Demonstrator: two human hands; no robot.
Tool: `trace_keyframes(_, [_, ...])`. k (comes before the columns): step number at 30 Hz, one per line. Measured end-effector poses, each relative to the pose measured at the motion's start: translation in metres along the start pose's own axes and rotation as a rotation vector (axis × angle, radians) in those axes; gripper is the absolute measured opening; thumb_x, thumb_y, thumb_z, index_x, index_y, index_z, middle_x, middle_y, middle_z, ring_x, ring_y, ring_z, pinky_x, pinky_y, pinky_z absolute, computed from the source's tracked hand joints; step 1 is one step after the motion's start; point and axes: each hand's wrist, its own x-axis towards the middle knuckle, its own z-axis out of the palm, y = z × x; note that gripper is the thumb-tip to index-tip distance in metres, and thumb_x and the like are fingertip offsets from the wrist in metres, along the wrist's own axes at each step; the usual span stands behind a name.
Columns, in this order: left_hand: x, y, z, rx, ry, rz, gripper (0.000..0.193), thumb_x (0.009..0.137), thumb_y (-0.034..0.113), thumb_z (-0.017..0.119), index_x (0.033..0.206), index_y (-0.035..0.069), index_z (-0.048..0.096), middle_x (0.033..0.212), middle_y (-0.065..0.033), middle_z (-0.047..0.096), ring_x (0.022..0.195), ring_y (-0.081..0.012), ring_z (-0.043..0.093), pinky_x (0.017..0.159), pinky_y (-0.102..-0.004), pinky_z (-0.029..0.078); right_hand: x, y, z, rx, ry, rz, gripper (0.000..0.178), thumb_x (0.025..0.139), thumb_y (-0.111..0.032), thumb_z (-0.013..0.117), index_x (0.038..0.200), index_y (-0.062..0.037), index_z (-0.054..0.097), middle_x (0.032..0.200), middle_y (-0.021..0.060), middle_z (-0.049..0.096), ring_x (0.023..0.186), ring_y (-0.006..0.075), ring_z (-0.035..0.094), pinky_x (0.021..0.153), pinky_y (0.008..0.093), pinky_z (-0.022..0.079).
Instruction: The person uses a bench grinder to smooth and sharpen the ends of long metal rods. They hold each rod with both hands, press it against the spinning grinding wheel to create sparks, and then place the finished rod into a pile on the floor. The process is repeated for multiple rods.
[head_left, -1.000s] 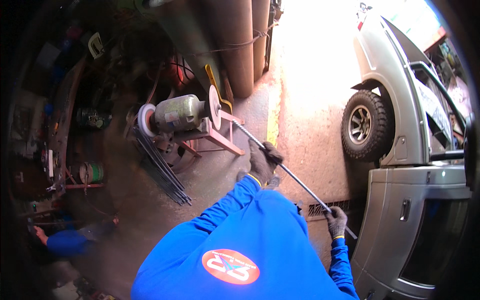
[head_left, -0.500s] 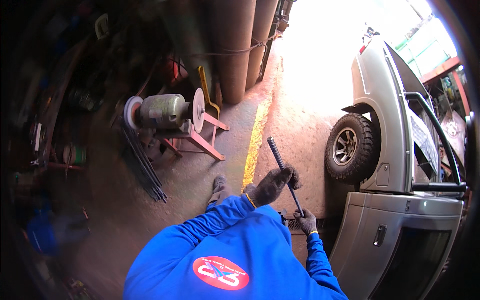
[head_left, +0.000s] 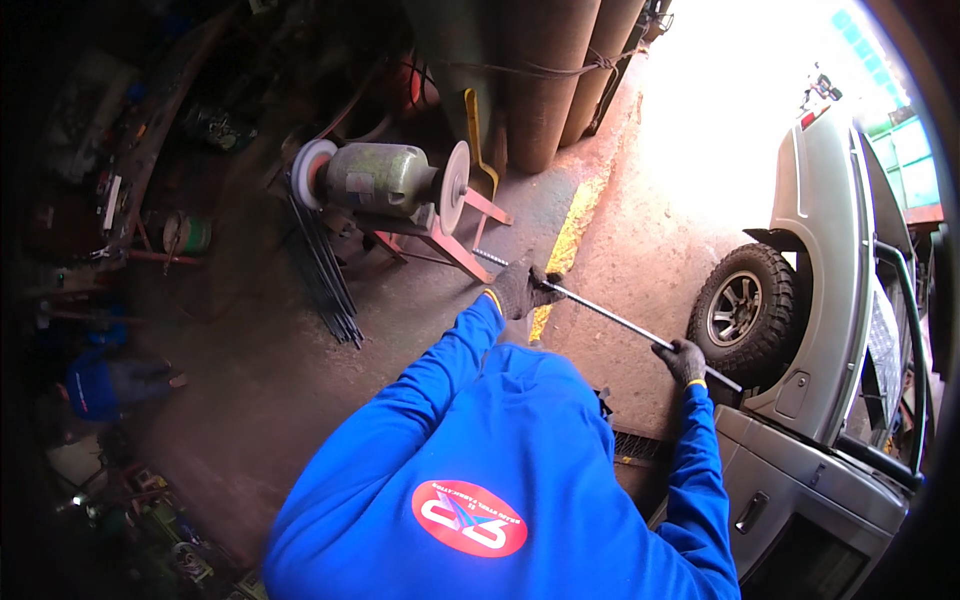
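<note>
Steel rod (head_left: pixel 610 318), long and thin, held near level across the body, one threaded-looking end toward the bench grinder (head_left: pixel 385 180) at 10 o'clock, the other toward the vehicle wheel (head_left: pixel 745 310) at 3 o'clock. Left hand (head_left: pixel 520 288), dark-gloved, grip clenched around the rod close to its grinder-side end; right hand (head_left: pixel 685 360), likewise gloved, grip clenched around the rod near its far end. Hands well apart, probably to steady a long, flexible bar and steer its tip. Blue long sleeves reaching out from the lower edge. Beyond the left hand: grinder with two pale wheels on a red metal stand (head_left: pixel 450 240), bundle of dark rods (head_left: pixel 320 270) leaning beside it at 9 o'clock. At 12 o'clock, tall rusty cylinders (head_left: pixel 560 70) roped together. Yellow painted line (head_left: pixel 565 245) on the concrete floor (head_left: pixel 300 400) passing under the rod. Silver vehicle (head_left: pixel 830 300) filling 3 to 5 o'clock.
</note>
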Motion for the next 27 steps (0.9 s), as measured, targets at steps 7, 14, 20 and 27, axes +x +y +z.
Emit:
trace_keyframes(7, [0.022,0.047,-0.006,-0.185,0.089,-0.012,0.026,0.097,0.021,0.039,0.076,0.006,0.04,0.101,-0.0251,0.06,0.097,-0.0444,0.062,0.087,-0.0596,0.056,0.066,-0.044,-0.028,-0.09,-0.071,0.015,0.062,0.077,-0.063,0.069,0.093,-0.0037,0.075,0.087,0.0214,0.071,0.084,0.0372,0.069,0.077,0.0455,0.053])
trace_keyframes(14, [0.033,0.051,-0.029,-0.194,0.089,0.073,0.02,0.089,0.012,0.049,0.073,0.004,0.042,0.095,-0.0254,0.06,0.093,-0.0462,0.063,0.083,-0.0591,0.058,0.091,-0.068,-0.039,-0.136,-0.141,0.002,0.059,0.077,-0.063,0.067,0.089,-0.0056,0.074,0.083,0.0213,0.07,0.081,0.0378,0.069,0.072,0.0465,0.052])
trace_keyframes(20, [0.027,0.061,-0.022,-0.235,0.138,0.028,0.02,0.09,0.013,0.053,0.073,0.006,0.044,0.085,-0.02,0.057,0.09,-0.0433,0.064,0.081,-0.0573,0.059,0.098,-0.07,-0.039,-0.176,-0.17,-0.011,0.06,0.079,-0.064,0.064,0.091,-0.0066,0.075,0.085,0.022,0.07,0.083,0.0386,0.068,0.074,0.0475,0.053])
trace_keyframes(27, [0.029,0.055,-0.024,-0.281,0.169,0.039,0.019,0.091,0.014,0.052,0.075,0.007,0.044,0.081,-0.0147,0.054,0.083,-0.0374,0.063,0.076,-0.0547,0.06,0.096,-0.064,-0.039,-0.2,-0.108,-0.051,0.059,0.078,-0.064,0.065,0.085,-0.0061,0.073,0.079,0.0221,0.068,0.08,0.0388,0.068,0.072,0.0482,0.052])
